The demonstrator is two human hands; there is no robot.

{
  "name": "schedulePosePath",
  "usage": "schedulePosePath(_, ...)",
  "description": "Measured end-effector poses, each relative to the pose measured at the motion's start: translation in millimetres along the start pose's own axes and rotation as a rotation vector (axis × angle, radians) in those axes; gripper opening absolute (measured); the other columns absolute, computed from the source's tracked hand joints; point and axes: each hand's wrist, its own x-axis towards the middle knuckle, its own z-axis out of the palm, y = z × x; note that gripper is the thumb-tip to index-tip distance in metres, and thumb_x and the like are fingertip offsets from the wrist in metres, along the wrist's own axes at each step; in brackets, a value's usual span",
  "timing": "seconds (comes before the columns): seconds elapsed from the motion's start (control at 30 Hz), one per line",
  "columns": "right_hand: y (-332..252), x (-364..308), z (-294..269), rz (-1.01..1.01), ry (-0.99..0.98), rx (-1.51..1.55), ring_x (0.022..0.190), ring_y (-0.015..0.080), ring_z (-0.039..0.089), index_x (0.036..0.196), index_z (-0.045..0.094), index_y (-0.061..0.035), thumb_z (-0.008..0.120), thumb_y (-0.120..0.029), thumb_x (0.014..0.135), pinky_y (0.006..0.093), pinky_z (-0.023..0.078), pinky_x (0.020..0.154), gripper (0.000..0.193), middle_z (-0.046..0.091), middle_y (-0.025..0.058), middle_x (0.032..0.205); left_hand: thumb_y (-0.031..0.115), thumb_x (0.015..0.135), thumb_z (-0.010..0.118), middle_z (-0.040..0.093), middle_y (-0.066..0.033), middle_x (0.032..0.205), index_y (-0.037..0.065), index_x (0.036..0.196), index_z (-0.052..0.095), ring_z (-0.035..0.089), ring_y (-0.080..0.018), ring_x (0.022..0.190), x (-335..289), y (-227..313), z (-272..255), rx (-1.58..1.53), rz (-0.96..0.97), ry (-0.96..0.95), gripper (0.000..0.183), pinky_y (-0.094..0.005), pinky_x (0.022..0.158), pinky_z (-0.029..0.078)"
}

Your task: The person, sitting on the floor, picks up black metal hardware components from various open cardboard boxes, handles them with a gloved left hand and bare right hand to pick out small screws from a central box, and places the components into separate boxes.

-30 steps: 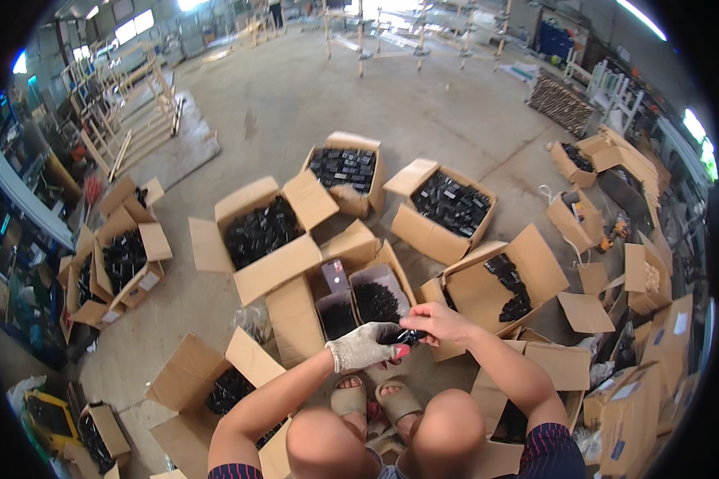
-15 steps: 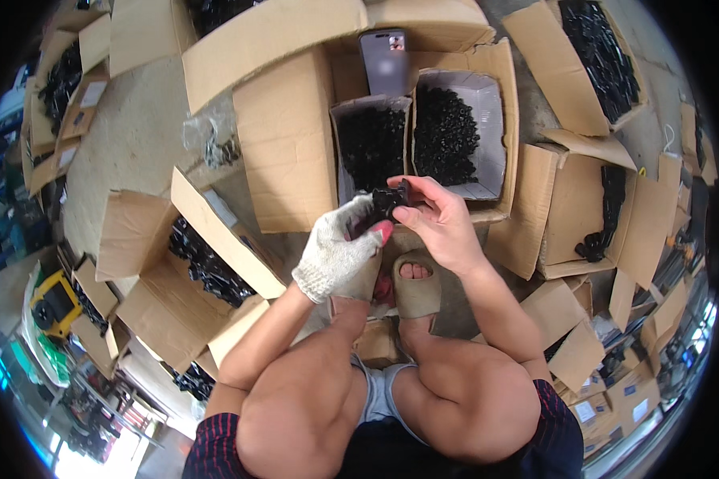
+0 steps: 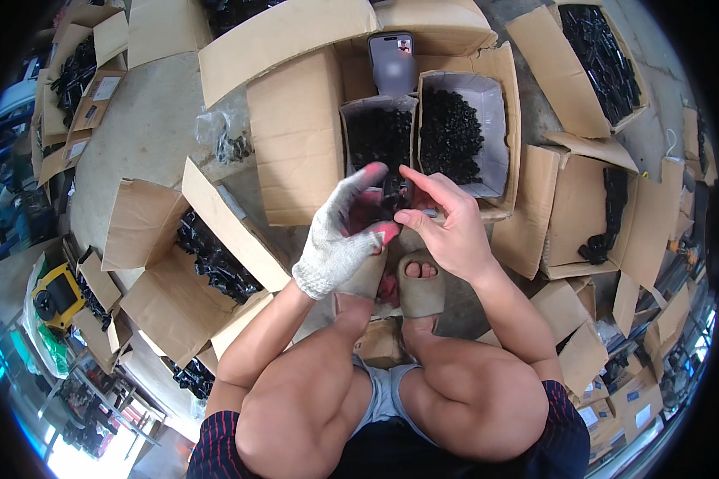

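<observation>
Pinched between both my hands is a small black part point(image 3: 393, 194): my gloved left hand point(image 3: 342, 235) curls around it from the left, and my bare right hand point(image 3: 447, 223) closes thumb and forefinger on it from the right. Just beyond my fingertips sit two open grey-lined boxes of black parts point(image 3: 451, 132), side by side inside a larger cardboard carton point(image 3: 299, 132), with a phone point(image 3: 392, 62) propped upright at the far edge. Below the grip, my sandalled feet point(image 3: 420, 283) rest on the floor between my knees. Open cartons ring me closely: one with black parts lower left point(image 3: 208, 255), another to the right with a black piece point(image 3: 607, 215) hanging over its flap. A clear plastic bag point(image 3: 224, 136) lies on bare concrete point(image 3: 136, 136) to the upper left, the only open floor. A yellow tool case point(image 3: 54, 294) sits far left.
</observation>
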Motion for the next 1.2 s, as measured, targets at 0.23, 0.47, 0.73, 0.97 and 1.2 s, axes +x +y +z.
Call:
schedulePosePath(0.23, 2.0, -11.8, -4.6, 0.010, -0.011, 0.125, 0.083, 0.0215, 0.063, 0.134, 0.065, 0.0015, 0.082, -0.012, 0.086, 0.0320, 0.051, 0.081, 0.053, 0.066, 0.0121, 0.097, -0.007, 0.083, 0.081, 0.061, -0.0093, 0.131, 0.006, 0.152, 0.048, 0.064, -0.0167, 0.113, -3.5, -3.4, 1.9, -0.005, -0.031, -0.074, 0.077, -0.0349, 0.098, 0.056)
schedulePosePath(0.47, 8.7, -11.3, -4.0, 0.078, -0.038, 0.151, 0.085, 0.0185, 0.064, 0.131, 0.066, 0.0019, 0.081, -0.009, 0.086, 0.0306, 0.051, 0.081, 0.048, 0.066, 0.0104, 0.097, -0.009, 0.084, 0.077, 0.059, -0.0084, 0.137, 0.007, 0.155, 0.045, 0.059, -0.0145, 0.119, -3.9, -3.3, 3.6, 0.021, -0.068, -0.056, 0.080, -0.0332, 0.105, 0.051)
schedulePosePath(0.73, 13.8, -14.2, 1.2, 0.154, -0.016, 0.270, 0.086, 0.0156, 0.064, 0.132, 0.066, 0.0013, 0.080, -0.011, 0.089, 0.0296, 0.053, 0.083, 0.046, 0.065, 0.0094, 0.097, -0.006, 0.086, 0.077, 0.060, -0.0092, 0.135, 0.007, 0.156, 0.043, 0.060, -0.0145, 0.118, -7.2, -11.4, -7.2, -0.056, -0.055, -0.092, 0.079, -0.0322, 0.104, 0.051)
schedulePosePath(0.97, -1.9, -9.8, 3.0, 0.172, -0.004, 0.172, 0.085, 0.0164, 0.066, 0.130, 0.066, 0.0030, 0.079, -0.016, 0.091, 0.0301, 0.053, 0.080, 0.046, 0.066, 0.0102, 0.096, -0.006, 0.086, 0.078, 0.060, -0.0088, 0.134, 0.006, 0.155, 0.044, 0.061, -0.0155, 0.117, -10.1, -5.9, -5.3, 0.015, -0.061, -0.115, 0.078, -0.0329, 0.104, 0.051)
schedulePosePath(1.2, 0.7, -7.4, 10.2, 0.156, -0.035, 0.064, 0.084, 0.0161, 0.066, 0.130, 0.066, 0.0034, 0.080, -0.018, 0.091, 0.0291, 0.052, 0.078, 0.047, 0.067, 0.0111, 0.094, -0.006, 0.085, 0.077, 0.060, -0.0072, 0.134, 0.006, 0.152, 0.047, 0.061, -0.0144, 0.116, -7.0, -14.9, -11.7, 0.003, -0.057, -0.106, 0.075, -0.0330, 0.104, 0.051)
